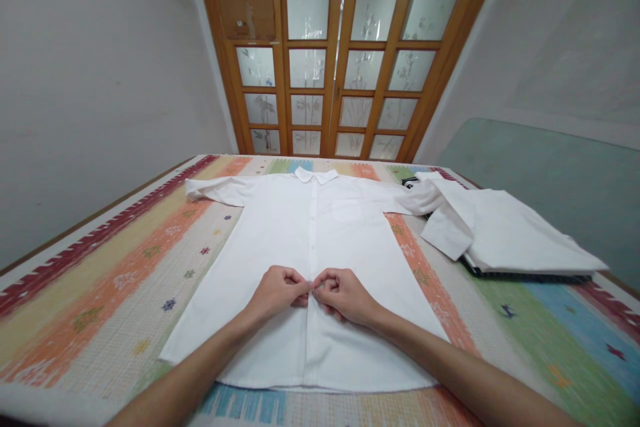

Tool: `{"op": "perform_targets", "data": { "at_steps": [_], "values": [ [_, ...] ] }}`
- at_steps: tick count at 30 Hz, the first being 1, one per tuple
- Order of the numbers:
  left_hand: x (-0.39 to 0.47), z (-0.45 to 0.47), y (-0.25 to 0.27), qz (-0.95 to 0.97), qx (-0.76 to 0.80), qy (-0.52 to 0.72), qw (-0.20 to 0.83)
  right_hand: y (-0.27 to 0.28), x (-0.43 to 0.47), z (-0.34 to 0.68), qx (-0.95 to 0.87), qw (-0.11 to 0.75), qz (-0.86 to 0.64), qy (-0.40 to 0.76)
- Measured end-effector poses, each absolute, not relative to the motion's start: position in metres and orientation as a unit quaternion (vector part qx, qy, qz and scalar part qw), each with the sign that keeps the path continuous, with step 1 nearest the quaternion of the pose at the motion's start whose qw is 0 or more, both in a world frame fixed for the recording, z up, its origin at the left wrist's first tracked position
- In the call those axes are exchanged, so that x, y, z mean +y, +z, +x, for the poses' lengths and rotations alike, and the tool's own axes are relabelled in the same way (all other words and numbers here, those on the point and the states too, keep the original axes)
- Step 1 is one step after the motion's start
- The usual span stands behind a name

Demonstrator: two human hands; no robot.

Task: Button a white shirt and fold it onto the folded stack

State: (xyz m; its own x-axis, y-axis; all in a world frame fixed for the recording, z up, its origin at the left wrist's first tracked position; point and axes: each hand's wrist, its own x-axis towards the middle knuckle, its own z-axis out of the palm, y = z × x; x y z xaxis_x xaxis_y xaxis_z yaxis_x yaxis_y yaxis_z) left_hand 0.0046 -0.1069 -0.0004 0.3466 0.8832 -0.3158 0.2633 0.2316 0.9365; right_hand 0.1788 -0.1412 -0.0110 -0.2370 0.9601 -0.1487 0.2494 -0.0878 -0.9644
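Left hand [280, 292]: we had its thumb and index finger drawn together in a pinch on the shirt front, other fingers curled.
Right hand [347, 295]: we pinched the same way from the other side, fingers bent inward.
Gap between hands: our fingertips met closely at the placket [313, 233]; we could not tell whether they touched, nor whether a button sat between them.
White shirt [275, 233]: we had it spread front up across the middle of the cloth-covered tabletop [165, 267], collar [316, 177] near the far edge, hem by the near edge.
Folded clothes [525, 230]: we saw them stacked along the right edge, beside one sleeve.
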Motion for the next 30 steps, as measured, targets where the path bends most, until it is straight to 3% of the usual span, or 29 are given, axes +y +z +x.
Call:
{"op": "perform_targets", "data": {
  "at_steps": [12,21,30],
  "values": [
    [-0.113,0.005,0.004,0.687,0.489,0.238,0.481,-0.009,-0.144,0.178,-0.604,0.338,-0.515,0.505],
    [-0.120,0.010,0.007,0.689,0.499,0.262,0.455,-0.010,-0.143,0.178,-0.617,0.345,-0.508,0.493],
    [-0.118,0.009,0.011,0.711,0.500,0.236,0.435,-0.005,-0.140,0.181,-0.584,0.322,-0.490,0.562]
  ]
}}
